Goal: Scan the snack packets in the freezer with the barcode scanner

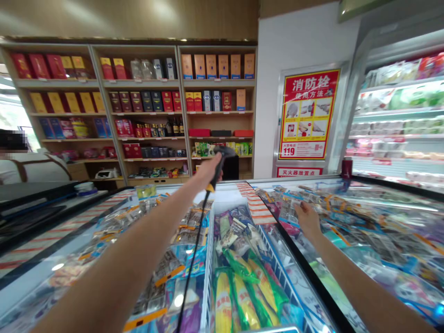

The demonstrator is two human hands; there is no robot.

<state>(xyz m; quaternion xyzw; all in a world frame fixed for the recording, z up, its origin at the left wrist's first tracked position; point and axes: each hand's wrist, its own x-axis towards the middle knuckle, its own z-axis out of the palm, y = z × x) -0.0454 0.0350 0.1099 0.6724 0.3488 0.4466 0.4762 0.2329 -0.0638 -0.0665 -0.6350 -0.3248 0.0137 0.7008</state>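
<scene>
My left hand (208, 170) is raised and wrapped around the handle of a black barcode scanner (222, 159). Its black cable (197, 245) hangs down toward the bottom edge of the picture. On the right, my right hand (309, 221) is over the packaged snacks (347, 212) at the right freezer. Its fingers are curled together beside a packet (288, 209); what they hold, if anything, cannot be made out. Below and between my hands, a white wire basket (208, 277) contains bagged corn cobs (225, 300) and other packets.
Packaged goods (166, 259) fill the left freezer section. A black freezer edge (301, 263) runs diagonally at the right. Shelves of boxes (218, 111) line the back wall, beside a red poster (307, 115). A person (33, 169) is at the far left.
</scene>
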